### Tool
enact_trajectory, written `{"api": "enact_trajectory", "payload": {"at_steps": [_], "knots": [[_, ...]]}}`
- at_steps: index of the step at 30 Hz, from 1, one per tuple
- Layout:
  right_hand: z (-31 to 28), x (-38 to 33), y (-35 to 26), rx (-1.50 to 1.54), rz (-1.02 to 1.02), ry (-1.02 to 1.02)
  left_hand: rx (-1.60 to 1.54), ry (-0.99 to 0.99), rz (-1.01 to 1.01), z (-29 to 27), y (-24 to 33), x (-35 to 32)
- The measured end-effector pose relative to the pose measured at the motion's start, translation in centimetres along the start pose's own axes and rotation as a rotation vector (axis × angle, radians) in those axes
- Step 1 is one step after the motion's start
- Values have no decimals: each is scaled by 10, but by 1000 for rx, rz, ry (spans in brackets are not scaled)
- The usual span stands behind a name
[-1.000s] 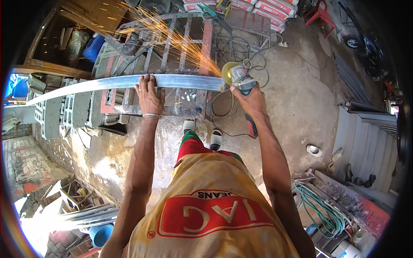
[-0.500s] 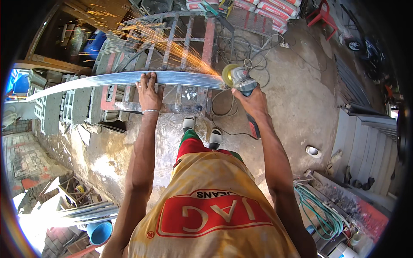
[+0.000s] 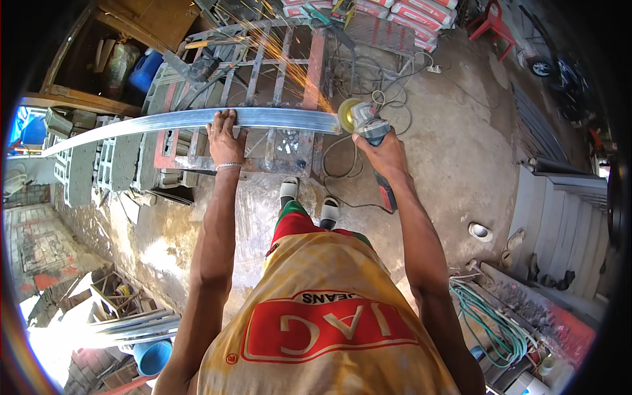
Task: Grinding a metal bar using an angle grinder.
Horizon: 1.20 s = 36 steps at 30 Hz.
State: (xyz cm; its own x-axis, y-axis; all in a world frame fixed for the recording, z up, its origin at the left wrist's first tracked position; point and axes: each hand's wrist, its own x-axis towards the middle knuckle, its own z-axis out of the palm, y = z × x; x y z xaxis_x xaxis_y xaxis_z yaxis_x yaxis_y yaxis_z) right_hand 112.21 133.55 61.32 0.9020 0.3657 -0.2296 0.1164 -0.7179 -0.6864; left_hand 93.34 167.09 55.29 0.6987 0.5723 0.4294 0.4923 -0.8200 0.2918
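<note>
A long silvery metal bar (image 3: 283, 119) lies across a worn metal frame table (image 3: 315, 72), its left part reaching out over grey hollow blocks. My left hand (image 3: 226, 139) presses on top of the bar, fingers bent over its far edge. In my right hand (image 3: 387, 157) is an angle grinder (image 3: 372, 129), gripped around its dark body. The grinder's yellowish disc (image 3: 351, 115) meets the bar's right end, and thin orange sparks (image 3: 303, 82) fly from there toward the far left. Small metal bits (image 3: 288, 141) lie on the table's near side.
Cables (image 3: 355, 158) loop over the concrete floor around the table's right side. Hollow blocks (image 3: 115, 161) stand at left, below an open wooden cabinet (image 3: 72, 90). Stacked sacks (image 3: 421, 20) and a red chair (image 3: 492, 29) are at the back. A green hose (image 3: 490, 322) lies coiled at lower right.
The spray of sparks has grown thinner and sparser. Both hands have shifted very slightly left, the right one still with the grinder at the bar's end.
</note>
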Motion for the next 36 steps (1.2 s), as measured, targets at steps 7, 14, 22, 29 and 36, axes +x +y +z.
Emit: {"api": "enact_trajectory", "payload": {"at_steps": [7, 14, 22, 29, 36], "knots": [[1, -4, 8, 62, 4, 0, -3, -37, -2, -1, 0, -1], [-1, -12, 3, 60, -45, -12, -16, 22, 4, 2, 1, -1], [-1, -6, 5, 37, -30, -4, 14, -23, -4, 1, -2, -3], [6, -4, 6, 45, -38, 33, -15, -25, -5, 1, 2, 0], [1, 8, 4, 35, -31, 24, -9, -37, -3, -1, -1, -3]]}}
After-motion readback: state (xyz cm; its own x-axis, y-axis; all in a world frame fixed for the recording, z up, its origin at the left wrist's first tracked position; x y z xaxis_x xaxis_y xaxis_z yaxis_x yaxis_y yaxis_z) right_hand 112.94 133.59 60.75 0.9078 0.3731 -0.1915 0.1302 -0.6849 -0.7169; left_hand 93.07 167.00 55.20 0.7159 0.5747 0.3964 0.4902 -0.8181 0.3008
